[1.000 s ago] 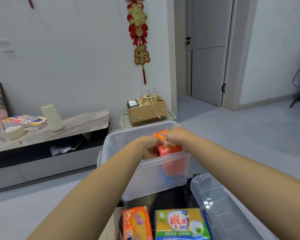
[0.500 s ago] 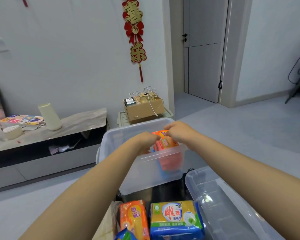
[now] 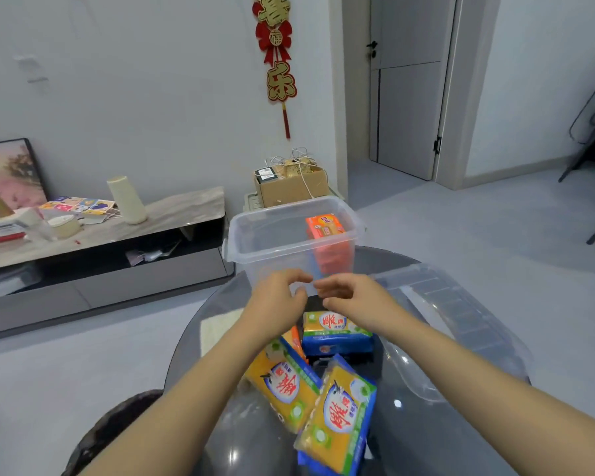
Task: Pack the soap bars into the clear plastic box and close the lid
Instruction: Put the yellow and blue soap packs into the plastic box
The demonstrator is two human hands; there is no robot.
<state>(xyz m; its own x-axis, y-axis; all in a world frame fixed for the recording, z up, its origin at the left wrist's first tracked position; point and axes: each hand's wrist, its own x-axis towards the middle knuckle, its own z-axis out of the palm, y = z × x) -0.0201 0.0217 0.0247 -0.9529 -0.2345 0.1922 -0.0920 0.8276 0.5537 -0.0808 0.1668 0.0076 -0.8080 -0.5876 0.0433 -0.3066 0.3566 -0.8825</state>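
**Soap packs crowd the near edge of a glossy table**

Both hands are empty: the left hand (image 3: pixel 278 304) and right hand (image 3: pixel 349 295) hover side by side, fingers loosely curled and holding nothing, just above the loose soap and in front of the clear plastic box (image 3: pixel 291 250). An orange soap pack (image 3: pixel 327 231) stands on end in the box's far right corner, seemingly with more below it, though the plastic wall blurs that.

Risks, as I judge them: the two yellow soap bars (image 3: pixel 310 389) nearest the person lie tilted and overlapping close to the table's near edge, so a careless reach could nudge one off. The blue and yellow soap pack (image 3: pixel 337 333) sits just under the hands, with an orange pack partly hidden behind the left wrist. The upright pack in the box could topple when others drop in beside it, spoiling the fit. The lid (image 3: pixel 461 324) lies to the right, overhanging the table rim, and a passing forearm could tip it.

The round table (image 3: pixel 409 434) is dark, glassy and slick. Beyond lie a grey floor, a low cabinet (image 3: pixel 100 255) on the left with clutter, a cardboard box (image 3: pixel 291 185), a red wall ornament (image 3: pixel 277 56) and a closed door (image 3: pixel 409 87).
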